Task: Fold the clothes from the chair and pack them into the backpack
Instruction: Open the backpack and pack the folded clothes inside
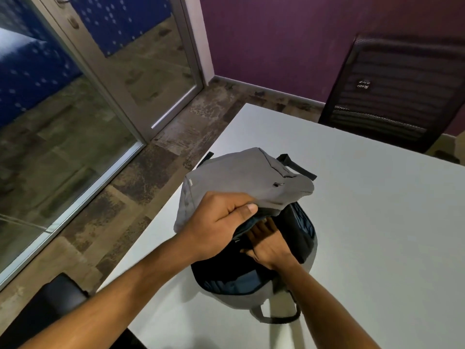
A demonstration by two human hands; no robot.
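Fingers of the right hand (270,244) reach flat into the dark mouth of the backpack (241,187), tips hidden under the flap, so whether they press on packed clothing cannot be told. Left hand (221,222) pinches the grey front flap just above them, lifted toward the upper left of frame. Backpack lies centre frame on the white table (377,222), long axis running toward the black chair (392,91) at upper right; opening faces the right hand.

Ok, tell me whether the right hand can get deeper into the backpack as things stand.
Probably yes. The left hand pinches the grey flap and holds it up, so the backpack mouth gapes; the right hand is already inside it, fingers flat on the dark lining.
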